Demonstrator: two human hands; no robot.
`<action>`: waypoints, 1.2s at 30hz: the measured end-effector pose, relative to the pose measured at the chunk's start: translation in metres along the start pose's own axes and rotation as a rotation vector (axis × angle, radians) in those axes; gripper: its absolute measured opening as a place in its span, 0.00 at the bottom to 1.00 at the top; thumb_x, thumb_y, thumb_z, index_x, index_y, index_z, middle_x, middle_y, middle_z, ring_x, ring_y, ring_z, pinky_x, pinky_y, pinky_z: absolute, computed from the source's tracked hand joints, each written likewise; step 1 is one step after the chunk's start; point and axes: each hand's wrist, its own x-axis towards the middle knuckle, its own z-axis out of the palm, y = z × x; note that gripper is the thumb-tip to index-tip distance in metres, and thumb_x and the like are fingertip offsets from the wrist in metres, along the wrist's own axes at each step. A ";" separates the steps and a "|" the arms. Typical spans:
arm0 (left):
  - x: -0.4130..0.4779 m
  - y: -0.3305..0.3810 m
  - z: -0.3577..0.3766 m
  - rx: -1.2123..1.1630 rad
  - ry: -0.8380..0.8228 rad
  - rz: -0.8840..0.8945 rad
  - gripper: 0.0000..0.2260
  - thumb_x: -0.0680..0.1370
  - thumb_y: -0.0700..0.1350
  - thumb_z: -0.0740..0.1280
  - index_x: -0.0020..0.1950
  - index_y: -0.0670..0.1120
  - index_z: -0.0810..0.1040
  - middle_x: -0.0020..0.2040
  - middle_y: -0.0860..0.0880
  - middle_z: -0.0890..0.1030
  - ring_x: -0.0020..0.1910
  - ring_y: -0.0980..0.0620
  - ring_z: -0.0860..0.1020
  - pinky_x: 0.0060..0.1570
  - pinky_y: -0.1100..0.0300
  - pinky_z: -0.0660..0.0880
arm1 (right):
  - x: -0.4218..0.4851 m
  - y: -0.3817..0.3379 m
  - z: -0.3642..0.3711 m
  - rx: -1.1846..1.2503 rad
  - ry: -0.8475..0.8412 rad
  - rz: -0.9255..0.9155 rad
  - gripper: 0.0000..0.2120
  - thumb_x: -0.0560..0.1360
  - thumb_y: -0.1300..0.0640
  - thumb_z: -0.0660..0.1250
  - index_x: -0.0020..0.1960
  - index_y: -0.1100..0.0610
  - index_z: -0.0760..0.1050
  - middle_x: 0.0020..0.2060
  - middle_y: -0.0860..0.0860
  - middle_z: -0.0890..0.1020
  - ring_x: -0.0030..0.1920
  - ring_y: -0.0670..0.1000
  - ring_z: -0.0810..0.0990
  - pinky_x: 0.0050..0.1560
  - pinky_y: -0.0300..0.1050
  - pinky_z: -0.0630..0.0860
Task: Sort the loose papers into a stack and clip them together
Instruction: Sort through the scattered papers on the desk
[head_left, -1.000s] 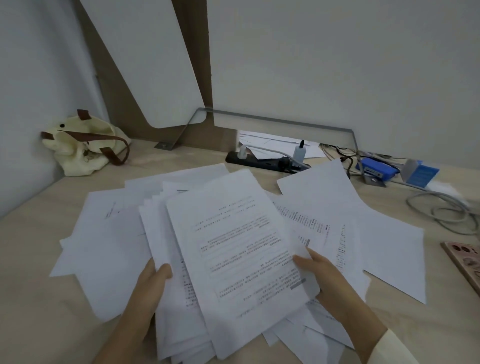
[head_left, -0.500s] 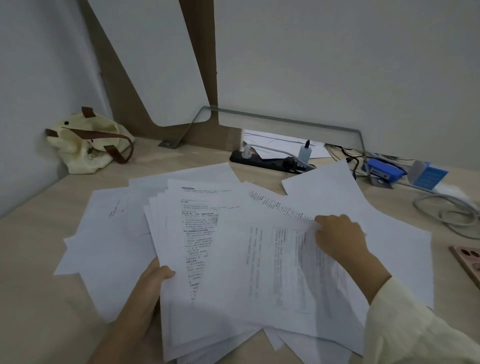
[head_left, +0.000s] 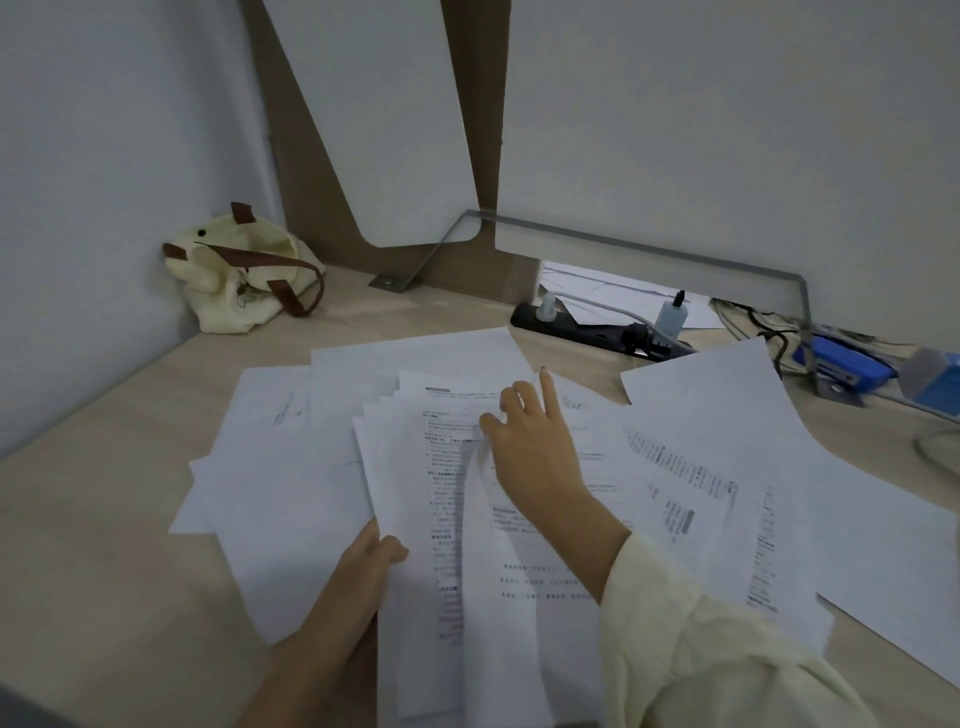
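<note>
Several loose white printed sheets (head_left: 727, 457) lie fanned across the wooden desk (head_left: 104, 519). My left hand (head_left: 369, 561) grips the left edge of a rough stack of sheets (head_left: 415, 467) in the middle, thumb on top. My right hand (head_left: 530, 441) rests on that stack and pinches the top of one sheet (head_left: 498, 571), which bends up under its fingers; the index finger points away. No clip shows in either hand.
A cream tote bag (head_left: 239, 280) sits in the far left corner. A black power strip (head_left: 587, 327) with plugs lies at the back, with a blue stapler (head_left: 841, 364), a blue box (head_left: 935, 384) and cables at the far right.
My right hand has moved left from the sheets on the right onto the middle stack and pinched a sheet there. My left hand keeps its hold on the stack's left edge.
</note>
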 end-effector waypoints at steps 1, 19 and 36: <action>-0.001 0.001 0.001 -0.011 0.006 0.005 0.11 0.78 0.41 0.59 0.58 0.46 0.76 0.57 0.42 0.80 0.56 0.42 0.78 0.61 0.48 0.72 | 0.005 -0.009 0.002 0.028 0.019 -0.006 0.16 0.46 0.60 0.80 0.34 0.57 0.81 0.36 0.59 0.81 0.45 0.61 0.82 0.60 0.67 0.69; -0.009 0.002 0.001 0.001 0.061 0.251 0.18 0.75 0.33 0.64 0.62 0.49 0.70 0.54 0.56 0.78 0.59 0.48 0.75 0.59 0.54 0.70 | -0.055 0.063 0.009 1.163 -0.136 0.808 0.35 0.74 0.52 0.67 0.74 0.55 0.53 0.72 0.55 0.62 0.70 0.56 0.63 0.68 0.52 0.63; -0.058 0.077 0.068 0.023 -0.063 0.615 0.16 0.66 0.43 0.65 0.51 0.60 0.75 0.41 0.60 0.83 0.42 0.66 0.81 0.33 0.73 0.75 | -0.141 0.103 -0.095 1.774 0.222 0.536 0.15 0.69 0.56 0.70 0.55 0.49 0.78 0.52 0.49 0.84 0.51 0.51 0.83 0.52 0.50 0.80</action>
